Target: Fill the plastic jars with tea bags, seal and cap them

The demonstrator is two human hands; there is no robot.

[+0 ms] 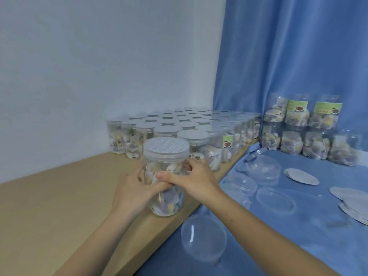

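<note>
My left hand [132, 188] and right hand [194, 177] both wrap the capped jar [166, 176] of tea bags standing on the wooden shelf [49, 206] just in front of the finished rows [179, 128], so I judge this one done and next needs sliding up beside them.

Foil seals [356, 204] cut by right edge; jar labels [327, 108] blurred, seemingly unreadable.

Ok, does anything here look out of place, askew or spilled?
Nothing spilled or damaged. The capped jar, gripped by the left hand and right hand, stands upright on the wooden shelf. Loose clear lids and foil seals lie scattered on the blue cloth, apparently supplies.
</note>
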